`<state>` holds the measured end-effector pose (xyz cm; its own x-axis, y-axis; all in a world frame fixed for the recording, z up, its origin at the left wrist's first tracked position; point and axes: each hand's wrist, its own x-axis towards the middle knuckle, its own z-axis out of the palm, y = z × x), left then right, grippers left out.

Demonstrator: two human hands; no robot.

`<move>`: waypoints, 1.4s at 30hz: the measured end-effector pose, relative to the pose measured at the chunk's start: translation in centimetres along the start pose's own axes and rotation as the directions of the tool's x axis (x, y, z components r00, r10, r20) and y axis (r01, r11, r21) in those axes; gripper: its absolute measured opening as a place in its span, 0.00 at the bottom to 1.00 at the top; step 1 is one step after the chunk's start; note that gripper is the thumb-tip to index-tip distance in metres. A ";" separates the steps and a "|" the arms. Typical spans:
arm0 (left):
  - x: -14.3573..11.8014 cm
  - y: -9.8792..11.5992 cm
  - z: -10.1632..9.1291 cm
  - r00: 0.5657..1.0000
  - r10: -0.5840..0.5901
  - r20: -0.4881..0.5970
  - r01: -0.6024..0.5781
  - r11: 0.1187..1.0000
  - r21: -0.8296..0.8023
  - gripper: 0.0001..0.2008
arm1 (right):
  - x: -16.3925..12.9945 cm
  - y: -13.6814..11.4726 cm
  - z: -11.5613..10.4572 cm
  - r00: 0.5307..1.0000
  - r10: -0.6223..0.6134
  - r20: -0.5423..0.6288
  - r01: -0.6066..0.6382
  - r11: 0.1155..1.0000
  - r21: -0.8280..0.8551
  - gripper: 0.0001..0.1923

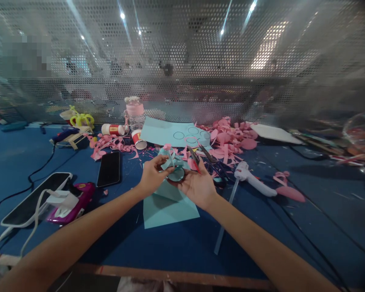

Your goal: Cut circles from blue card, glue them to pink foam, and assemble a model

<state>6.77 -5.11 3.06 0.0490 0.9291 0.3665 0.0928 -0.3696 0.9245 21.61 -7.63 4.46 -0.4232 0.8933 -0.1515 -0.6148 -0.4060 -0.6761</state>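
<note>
black phone (109,168) – flat on blue table (307,227) | pink paper scraps (231,140) – heaped beyond | white glue gun (254,179) right

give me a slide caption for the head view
Both hands, left hand and right hand, hold a light blue paper piece above a blue paper sheet, pink scraps behind.

The scene is viewed from a single camera worn on the head, directed forward and steeply down across a blue table (33,154). Both forearms are seen entering from the bottom corners, and the left hand (152,176) and right hand (197,186) are framed close to the centre at near range. The table's near edge is cut by the lower border. A perforated metal screen (182,61) is faced beyond the far edge. Straight lines are bent towards the margins by the wide lens.
</note>
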 end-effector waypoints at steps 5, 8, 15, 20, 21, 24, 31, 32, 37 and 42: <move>0.0 -0.5 0.0 0.999 0.037 0.009 -0.037 0.996 0.075 0.11 | -0.2 -0.1 0.0 1.000 0.007 -0.012 -0.007 1.000 0.004 0.36; 0.0 -0.4 -0.1 0.999 0.028 0.025 -0.031 0.991 0.133 0.14 | -0.2 -0.2 0.0 0.999 0.025 -0.024 -0.025 1.000 -0.010 0.36; 0.1 -0.4 -0.2 0.999 0.015 0.040 -0.021 0.987 0.162 0.16 | 0.0 -0.1 -0.5 0.999 0.036 -0.031 -0.037 0.999 -0.029 0.34; 0.0 -1.1 0.0 0.997 -0.004 0.074 -0.007 0.989 0.149 0.16 | -0.1 -0.1 -0.3 0.999 0.032 -0.032 -0.033 0.999 -0.034 0.33; -0.1 -1.2 0.0 0.996 -0.014 0.085 0.003 0.991 0.135 0.16 | -0.1 -0.1 -0.3 0.998 0.039 -0.039 -0.040 0.999 -0.023 0.33; -0.2 -1.1 0.0 0.994 -0.047 0.103 0.035 0.993 0.113 0.18 | -0.1 -0.2 -0.2 0.994 0.069 -0.079 -0.068 0.997 0.021 0.33; -0.2 -0.6 0.1 0.994 -0.065 0.087 0.060 0.996 0.064 0.16 | -0.2 -0.2 0.4 0.990 0.107 -0.095 -0.099 0.991 0.088 0.33; -0.2 -0.7 0.1 0.994 -0.074 0.082 0.070 0.996 0.053 0.16 | -0.2 -0.2 0.4 0.989 0.113 -0.098 -0.104 0.990 0.093 0.33; 0.0 -1.2 0.1 0.994 -0.094 0.058 0.092 0.995 0.040 0.17 | -0.1 -0.1 0.1 0.990 0.128 -0.066 -0.120 0.987 0.106 0.35; 0.1 -1.2 0.1 0.992 -0.100 0.074 0.100 0.995 0.003 0.17 | -0.1 -0.2 -0.1 0.992 0.123 -0.020 -0.119 0.981 0.153 0.34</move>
<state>6.75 -4.57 1.92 0.1133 0.9579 0.2638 0.0998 -0.2752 0.9562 21.84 -7.68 4.52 -0.4821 0.8401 -0.2485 -0.6546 -0.5340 -0.5351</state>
